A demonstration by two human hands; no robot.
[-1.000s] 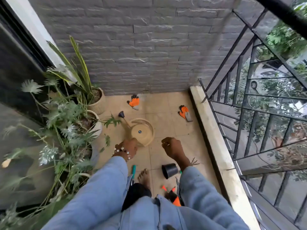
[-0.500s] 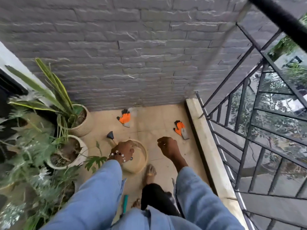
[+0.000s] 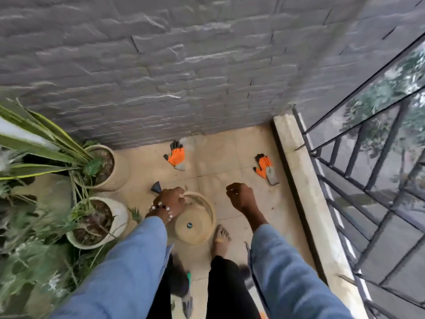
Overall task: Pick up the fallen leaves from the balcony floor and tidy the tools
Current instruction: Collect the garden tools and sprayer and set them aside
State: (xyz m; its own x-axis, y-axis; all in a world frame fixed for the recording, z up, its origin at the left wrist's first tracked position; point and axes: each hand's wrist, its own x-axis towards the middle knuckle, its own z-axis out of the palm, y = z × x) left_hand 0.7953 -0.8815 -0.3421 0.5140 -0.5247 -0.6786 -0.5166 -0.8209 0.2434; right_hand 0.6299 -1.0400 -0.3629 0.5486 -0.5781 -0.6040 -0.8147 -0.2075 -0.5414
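The beige watering can [image 3: 195,223], spout up-left, is grasped at its rim by the left hand [image 3: 171,200]; the right hand [image 3: 240,196] is clenched empty

- The one camera is sitting on the person's head, looking steeply down.
- It is facing the gray wall [image 3: 184,65], with the railing [image 3: 368,157] at the right.
- It is perhaps moving, as edges are looking blurry.
- The floor [image 3: 218,162] is lying far below.
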